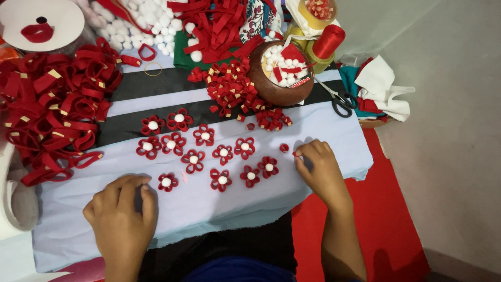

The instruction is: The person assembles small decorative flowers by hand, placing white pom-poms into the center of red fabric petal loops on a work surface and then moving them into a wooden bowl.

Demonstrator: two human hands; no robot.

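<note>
My left hand (122, 214) rests knuckles-up on the pale blue cloth (209, 209), fingers curled under, just left of a red ribbon flower with a white pompom centre (167, 181). My right hand (318, 169) lies on the cloth at the right and pinches a small red ribbon loop (296, 153) between its fingertips. Another small red loop (284, 148) lies just left of it. Several finished red flowers (203, 149) lie in rows between my hands.
A heap of red ribbon loops with gold ends (52, 109) fills the left. A brown round pot (279, 73) with white pompoms stands behind, beside small folded red loops (232, 89), scissors (342, 102), a red thread spool (329, 40) and loose white pompoms (138, 23).
</note>
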